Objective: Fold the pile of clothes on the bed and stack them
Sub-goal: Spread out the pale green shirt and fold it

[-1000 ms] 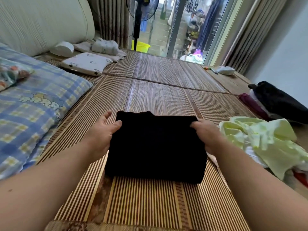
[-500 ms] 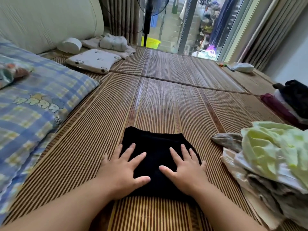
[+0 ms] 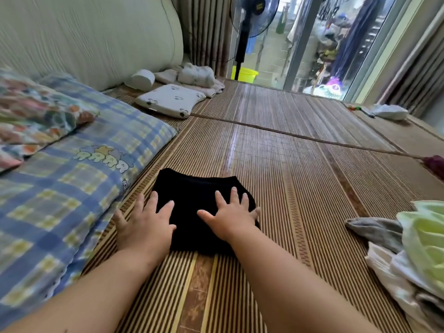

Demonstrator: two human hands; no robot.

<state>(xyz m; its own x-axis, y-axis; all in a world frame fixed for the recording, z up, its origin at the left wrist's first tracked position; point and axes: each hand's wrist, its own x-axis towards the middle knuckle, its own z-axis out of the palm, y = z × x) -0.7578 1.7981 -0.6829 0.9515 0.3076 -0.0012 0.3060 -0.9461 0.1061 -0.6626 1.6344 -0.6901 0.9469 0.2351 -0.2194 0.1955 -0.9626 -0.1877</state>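
Observation:
A folded black garment (image 3: 194, 191) lies on the striped bamboo mat (image 3: 300, 183) that covers the bed, close to the blue checked quilt. My left hand (image 3: 144, 224) lies flat with spread fingers on the garment's left edge and the mat beside it. My right hand (image 3: 230, 217) presses flat on the garment's right half, fingers straight and spread. At the right edge sits the unfolded pile of clothes (image 3: 418, 255), with a pale green piece on top and grey and cream pieces under it.
A blue checked quilt (image 3: 60, 188) and a floral pillow (image 3: 28, 118) fill the left side. A small white pillow (image 3: 170, 100), a paper roll (image 3: 141, 79) and a bundle of cloth (image 3: 197, 75) lie at the head. A standing fan (image 3: 249, 18) and glass door stand beyond.
One second ago both hands gripped the black garment by its sides. They laid it down, now press flat on it, and it sits further left beside the quilt.

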